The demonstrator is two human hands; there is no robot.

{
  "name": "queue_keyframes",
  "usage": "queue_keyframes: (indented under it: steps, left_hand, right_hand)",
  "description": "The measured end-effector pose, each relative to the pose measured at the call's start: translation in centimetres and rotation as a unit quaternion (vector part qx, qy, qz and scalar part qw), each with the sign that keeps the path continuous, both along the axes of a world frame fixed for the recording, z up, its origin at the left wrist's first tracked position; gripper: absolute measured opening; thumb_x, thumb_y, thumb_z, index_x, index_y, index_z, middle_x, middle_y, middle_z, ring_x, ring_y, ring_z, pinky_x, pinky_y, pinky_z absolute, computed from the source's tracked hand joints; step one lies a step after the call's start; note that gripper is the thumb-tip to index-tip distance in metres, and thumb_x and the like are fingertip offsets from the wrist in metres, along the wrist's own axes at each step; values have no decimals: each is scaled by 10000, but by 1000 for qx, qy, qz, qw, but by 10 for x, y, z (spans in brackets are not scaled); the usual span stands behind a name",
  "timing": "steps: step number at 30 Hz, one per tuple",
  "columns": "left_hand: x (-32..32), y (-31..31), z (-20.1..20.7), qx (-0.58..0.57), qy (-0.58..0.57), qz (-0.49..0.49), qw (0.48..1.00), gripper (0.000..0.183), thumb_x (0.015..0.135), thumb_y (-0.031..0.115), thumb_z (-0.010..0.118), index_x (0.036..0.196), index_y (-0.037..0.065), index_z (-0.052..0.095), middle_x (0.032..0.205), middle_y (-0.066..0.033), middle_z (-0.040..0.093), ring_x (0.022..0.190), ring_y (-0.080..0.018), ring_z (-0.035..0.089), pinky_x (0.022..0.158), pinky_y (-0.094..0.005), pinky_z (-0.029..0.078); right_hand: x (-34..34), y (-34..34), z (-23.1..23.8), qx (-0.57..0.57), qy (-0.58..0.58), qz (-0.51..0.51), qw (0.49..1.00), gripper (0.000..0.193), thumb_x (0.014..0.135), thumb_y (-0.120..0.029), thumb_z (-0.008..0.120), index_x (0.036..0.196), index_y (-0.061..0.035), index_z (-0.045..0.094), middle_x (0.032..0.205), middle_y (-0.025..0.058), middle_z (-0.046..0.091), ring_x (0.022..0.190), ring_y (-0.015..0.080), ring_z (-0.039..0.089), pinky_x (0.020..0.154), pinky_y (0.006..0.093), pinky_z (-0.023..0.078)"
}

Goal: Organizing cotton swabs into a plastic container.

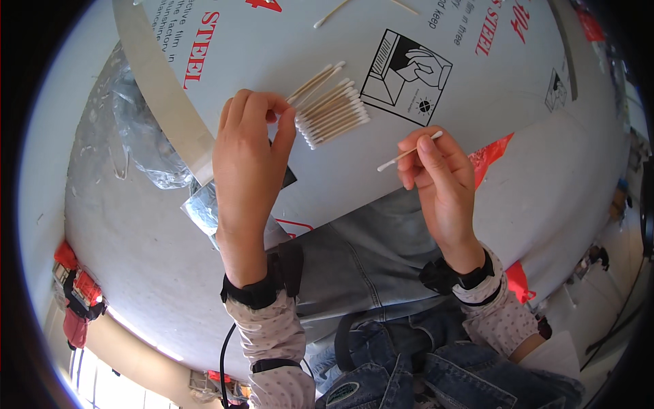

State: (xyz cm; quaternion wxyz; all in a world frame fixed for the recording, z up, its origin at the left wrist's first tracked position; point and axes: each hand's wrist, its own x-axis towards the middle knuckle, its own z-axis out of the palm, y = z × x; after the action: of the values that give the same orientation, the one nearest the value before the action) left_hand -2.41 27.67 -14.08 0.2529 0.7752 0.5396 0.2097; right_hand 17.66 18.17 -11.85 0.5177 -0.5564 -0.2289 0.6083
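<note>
Several cotton swabs [334,116] with wooden sticks and white tips lie side by side in a row on the printed sheet. At the row's left end is my left hand [248,153], palm down. Its thumb and index fingertips come together against the swab ends; whether they grip one is hidden. To the right, my right hand [443,180] is raised, pinching a single cotton swab [407,155] between thumb and fingers. That swab slants, with both white tips free. Another loose cotton swab [332,13] lies farther back on the sheet.
The grey printed sheet [327,180] covers much of the round table [157,232]. A bare metal-coloured strip [167,88] and crumpled clear plastic [150,136] lie on the left. Red plastic [492,155] shows beyond my right hand. A dark cable [223,365] hangs beside my left sleeve.
</note>
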Motion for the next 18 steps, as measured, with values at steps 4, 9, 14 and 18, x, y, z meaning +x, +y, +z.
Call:
queue_keyframes:
  steps: [4,9,14,18]
  left_hand:
    - [-7,-4,17,-50,-79,71,993,77,822,7,662,849,18,591,800,-48,624,721,-163,583,660,-289,455]
    - [-3,-39,31,-125,-244,100,957,130,736,-105,654,803,-1,612,788,-39,652,677,-103,555,627,-223,456]
    - [23,-78,28,-141,-216,56,965,265,752,-9,733,993,-10,623,965,-100,660,875,-211,640,784,-318,494]
    - [54,-61,17,75,62,26,995,668,839,324,712,1333,-39,446,1322,-211,514,1250,-307,490,1044,-433,365]
  right_hand:
    - [-4,2,-7,73,-77,20,994,246,1011,-223,472,967,-27,615,854,35,606,730,78,511,680,219,409]
    - [-23,9,5,-24,179,45,982,241,1015,-180,430,1002,14,572,914,37,506,768,115,489,714,269,405]
    - [-13,-2,-10,-1,171,113,979,238,1022,-225,455,1017,-17,572,778,-7,506,608,50,432,556,201,356]
    - [2,-3,-8,-17,106,-22,994,238,1021,-239,459,959,-35,565,731,-34,459,552,38,359,506,200,291]
